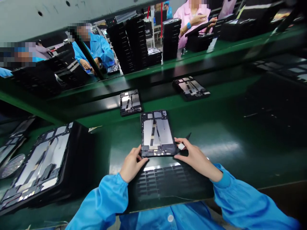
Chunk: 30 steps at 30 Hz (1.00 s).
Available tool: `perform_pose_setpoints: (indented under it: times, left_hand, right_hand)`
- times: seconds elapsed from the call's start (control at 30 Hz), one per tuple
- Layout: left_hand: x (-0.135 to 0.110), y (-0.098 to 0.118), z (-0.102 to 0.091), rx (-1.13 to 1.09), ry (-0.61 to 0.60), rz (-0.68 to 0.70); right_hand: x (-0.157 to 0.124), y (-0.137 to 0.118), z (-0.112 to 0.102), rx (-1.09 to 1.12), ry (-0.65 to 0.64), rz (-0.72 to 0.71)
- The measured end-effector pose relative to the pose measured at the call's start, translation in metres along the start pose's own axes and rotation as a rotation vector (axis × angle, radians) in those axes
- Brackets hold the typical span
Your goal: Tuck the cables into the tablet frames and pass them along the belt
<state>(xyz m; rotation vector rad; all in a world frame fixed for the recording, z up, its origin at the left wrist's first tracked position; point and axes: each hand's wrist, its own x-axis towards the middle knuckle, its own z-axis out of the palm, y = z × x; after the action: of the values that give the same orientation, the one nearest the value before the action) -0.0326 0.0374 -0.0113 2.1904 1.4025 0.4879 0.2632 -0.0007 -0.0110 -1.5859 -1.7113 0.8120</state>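
Observation:
An opened tablet (165,131) lies in front of me on the green bench, its silver battery area, dark ribbon cables and small boards showing. My left hand (131,163) grips its lower left corner, thumb at the near edge and fingers along the side. At the lower right corner, my right hand (193,157) holds the tablet between thumb and fingers. Close to the right fingers are a small white piece (181,146) and a dark pointed item (189,136); I cannot tell whether the hand holds them. Below the tablet is a dark sheet with a grid of slots (158,180).
To the left stands a black stack of trays (79,153) with an open tablet (45,156) on top. Two more open tablets (130,101) (191,87) lie farther back. Beyond a green rail are tall black tray stacks (171,40) and co-workers in blue and pink.

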Motion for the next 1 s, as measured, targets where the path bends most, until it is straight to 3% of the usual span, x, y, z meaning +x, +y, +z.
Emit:
perform_pose_setpoints:
  times: [0.13, 0.27, 0.43, 0.53, 0.63, 0.8, 1.0]
  left_hand:
    - [-0.009, 0.015, 0.023, 0.088, 0.068, 0.072]
    - [-0.018, 0.026, 0.023, 0.117, 0.076, 0.084]
    - [-0.005, 0.030, 0.012, 0.082, 0.123, 0.153]
    - [0.003, 0.034, 0.015, 0.103, 0.149, 0.266]
    - [0.008, 0.037, 0.020, 0.035, 0.119, 0.250]
    - [0.008, 0.041, 0.019, -0.260, 0.021, 0.088]
    - [0.004, 0.040, 0.018, -0.149, 0.116, 0.312]
  right_hand:
    - [0.001, 0.017, -0.008, 0.021, 0.036, 0.025]
    - [-0.013, 0.031, -0.018, 0.043, 0.070, 0.075]
    - [-0.013, -0.001, -0.019, -0.028, 0.124, 0.020]
    - [-0.002, -0.028, -0.006, 0.010, -0.049, -0.108]
    - [0.012, -0.042, 0.013, 0.037, -0.183, -0.215]
    - [0.023, -0.041, 0.035, 0.100, -0.172, -0.248]
    - [0.026, -0.041, 0.029, 0.131, -0.229, -0.226]
